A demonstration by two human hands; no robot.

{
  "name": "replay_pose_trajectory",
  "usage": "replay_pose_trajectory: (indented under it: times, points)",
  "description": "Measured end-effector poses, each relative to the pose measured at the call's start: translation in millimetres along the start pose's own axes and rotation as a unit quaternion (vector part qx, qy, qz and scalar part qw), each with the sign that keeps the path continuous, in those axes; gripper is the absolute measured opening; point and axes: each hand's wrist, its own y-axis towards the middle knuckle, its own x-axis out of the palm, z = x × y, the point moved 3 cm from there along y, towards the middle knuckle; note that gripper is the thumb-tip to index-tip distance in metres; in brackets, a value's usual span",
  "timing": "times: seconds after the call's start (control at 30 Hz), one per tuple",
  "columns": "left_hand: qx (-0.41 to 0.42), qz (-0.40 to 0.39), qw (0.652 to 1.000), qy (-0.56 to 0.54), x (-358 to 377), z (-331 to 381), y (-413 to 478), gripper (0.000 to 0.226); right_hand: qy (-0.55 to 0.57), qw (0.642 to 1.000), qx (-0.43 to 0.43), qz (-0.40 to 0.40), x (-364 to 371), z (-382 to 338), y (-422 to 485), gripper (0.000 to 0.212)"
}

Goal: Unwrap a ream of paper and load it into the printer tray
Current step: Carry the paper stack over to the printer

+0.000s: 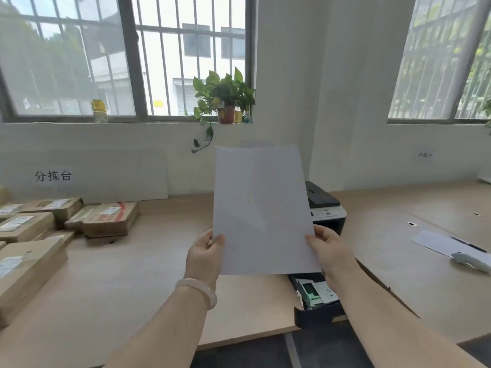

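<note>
With our left hand [206, 251] and right hand [328, 248] pinching the thin white paper stack [261, 208] upright above the pulled-out black printer tray [316, 301], we risk buckled, skewed sheets.

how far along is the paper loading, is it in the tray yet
Not yet. Done: the printer tray is pulled open and the paper is unwrapped. In hand: left hand and right hand hold it upright above the tray. Left: lay it in and close the tray.
</note>
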Motion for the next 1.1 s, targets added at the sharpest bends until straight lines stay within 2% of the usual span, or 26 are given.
replay_pose_trajectory:
  times: [0.23,0.4,0.5,0.6,0.7,0.8,0.87,0.97,1.1]
  points:
    - [-0.017,0.019,1.0,0.002,-15.7,-27.3,49.8,0.021,0.016,0.997,0.067,-0.038,24.0,35.4,40.0,0.02]
    - [-0.03,0.033,0.999,0.006,-22.1,-55.6,76.4,0.018,0.014,0.983,0.143,-0.117,29.4,57.3,74.0,0.03]
    - [-0.037,0.047,0.998,0.008,-23.5,-78.8,87.8,0.018,0.031,0.97,0.18,-0.162,37.2,69.2,95.5,0.025]
    - [-0.049,0.063,0.997,0.001,-18.6,-105.1,98.8,0.018,0.058,0.961,0.208,-0.171,42.7,85.1,127.9,0.03]
    - [-0.06,0.076,0.995,-0.004,-5.7,-126.6,114.4,0.018,0.079,0.956,0.215,-0.185,41.6,100.5,167.7,0.034]
    - [-0.075,0.08,0.994,-0.005,11.7,-146.1,128.6,0.019,0.071,0.945,0.221,-0.229,42.5,115.4,199.6,0.03]
    - [-0.087,0.083,0.993,-0.011,19.7,-158.7,136.9,0.018,0.057,0.947,0.219,-0.227,44.3,125.9,215.9,0.028]
    - [-0.133,0.082,0.987,-0.024,20.4,-176.8,144.6,0.025,0.05,0.951,0.202,-0.227,48.4,143.1,232.2,0.024]
    - [-0.227,0.054,0.971,-0.044,10.9,-191.8,162.6,0.024,0.035,0.951,0.212,-0.225,53.1,171.0,242.5,0.021]
